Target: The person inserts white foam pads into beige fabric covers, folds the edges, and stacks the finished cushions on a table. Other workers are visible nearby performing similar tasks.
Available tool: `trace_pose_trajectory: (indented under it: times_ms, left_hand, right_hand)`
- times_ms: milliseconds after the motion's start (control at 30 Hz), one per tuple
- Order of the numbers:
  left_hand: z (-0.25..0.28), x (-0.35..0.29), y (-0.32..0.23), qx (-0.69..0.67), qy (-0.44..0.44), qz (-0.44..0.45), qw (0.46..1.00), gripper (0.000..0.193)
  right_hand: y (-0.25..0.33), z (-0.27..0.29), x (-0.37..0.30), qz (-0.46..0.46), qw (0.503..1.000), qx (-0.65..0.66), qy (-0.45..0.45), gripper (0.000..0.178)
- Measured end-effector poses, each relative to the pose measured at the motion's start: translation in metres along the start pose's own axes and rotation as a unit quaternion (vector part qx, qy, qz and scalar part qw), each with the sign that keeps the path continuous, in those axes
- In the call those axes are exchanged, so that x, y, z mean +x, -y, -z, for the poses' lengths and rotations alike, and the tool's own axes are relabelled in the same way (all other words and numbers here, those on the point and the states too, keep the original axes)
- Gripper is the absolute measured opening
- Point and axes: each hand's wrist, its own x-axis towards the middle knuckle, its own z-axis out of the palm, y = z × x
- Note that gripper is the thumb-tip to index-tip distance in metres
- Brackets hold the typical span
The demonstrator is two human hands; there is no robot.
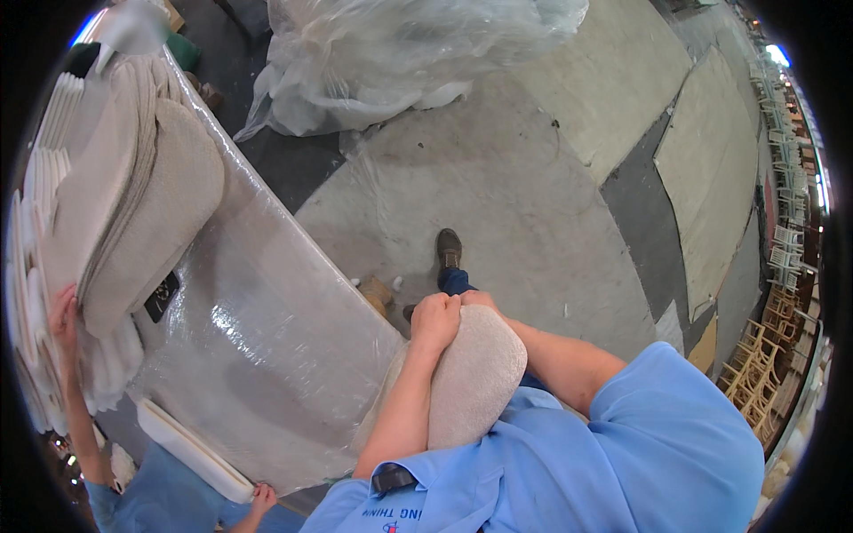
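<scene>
A beige textured fabric cushion is held against my front, beside the table's near corner. At its far edge, my left hand is closed with the fingers curled over it. My right hand meets it there, also closed on the edge, its fingers mostly hidden behind the left hand and the cushion. My left forearm lies across the cushion's left part.
A plastic-covered table extends to the left, holding stacked beige fabric covers, white foam pads and a small black object. A co-worker's hand touches a white pad. Clear plastic sheeting and floor boards lie beyond.
</scene>
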Motion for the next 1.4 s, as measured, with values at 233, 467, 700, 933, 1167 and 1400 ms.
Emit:
trace_pose_trajectory:
  times_ms: [233, 467, 700, 933, 1167, 1400]
  left_hand:
    - [-0.002, -0.007, 0.025, 0.023, -0.035, -0.014, 0.999, 0.044]
    - [0.016, -0.009, 0.022, -0.21, 0.114, 0.107, 0.965, 0.038]
    - [0.028, -0.003, 0.008, -0.192, 0.191, 0.112, 0.956, 0.036]
    - [0.027, -0.015, -0.003, -0.275, 0.142, 0.145, 0.94, 0.033]
    - [0.098, -0.112, 0.013, 0.008, 0.046, -0.012, 0.999, 0.044]
    - [0.127, -0.203, 0.081, -0.035, -0.02, 0.157, 0.987, 0.044]
  right_hand:
    - [-0.023, -0.047, 0.023, 0.139, 0.962, -0.202, 0.12, 0.021]
    - [0.015, -0.051, -0.032, -0.082, 0.918, 0.374, 0.1, 0.024]
    - [0.031, 0.033, -0.081, 0.172, 0.878, 0.446, -0.033, 0.027]
    - [0.058, 0.018, -0.15, 0.308, 0.839, 0.445, 0.056, 0.04]
    - [0.064, 0.018, -0.145, 0.291, 0.829, 0.469, 0.089, 0.045]
    - [0.117, 0.006, -0.146, 0.329, 0.897, 0.159, 0.25, 0.039]
